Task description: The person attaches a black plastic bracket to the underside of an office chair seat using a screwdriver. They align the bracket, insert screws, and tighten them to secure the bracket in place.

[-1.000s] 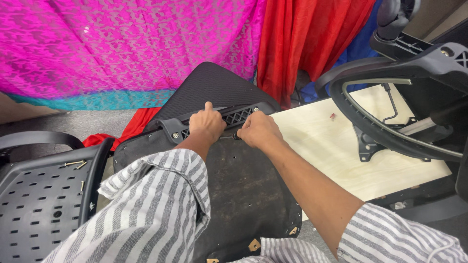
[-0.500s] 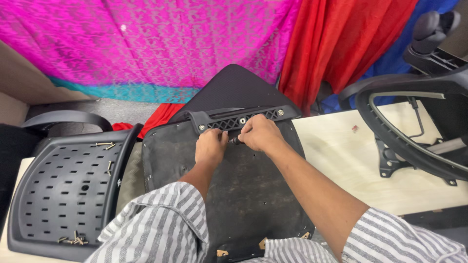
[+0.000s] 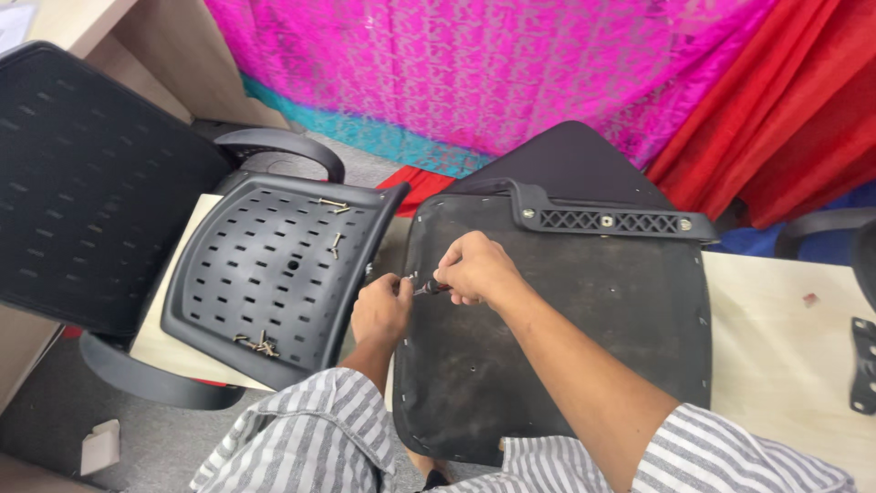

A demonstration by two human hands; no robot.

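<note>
An upturned black chair seat (image 3: 584, 329) lies on the pale table (image 3: 785, 347), with a ribbed black bracket (image 3: 607, 220) bolted along its far edge. My right hand (image 3: 474, 267) grips a small dark tool (image 3: 427, 288) with a reddish part, pointed at the seat's left edge. My left hand (image 3: 381, 309) sits at that same edge, its fingers pinched beside the tool's tip; what they pinch is too small to tell. Both arms wear grey striped sleeves.
A perforated black chair shell (image 3: 274, 274) lies left of the seat, with loose screws (image 3: 258, 344) on it. A mesh chair back (image 3: 82, 183) stands further left. Pink and red cloth (image 3: 511, 73) hangs behind. A black metal part (image 3: 862, 365) lies at the right edge.
Both hands have left the ribbed bracket at the far edge and come down to the seat's left edge. The view has swung left, showing more of the perforated shell.
</note>
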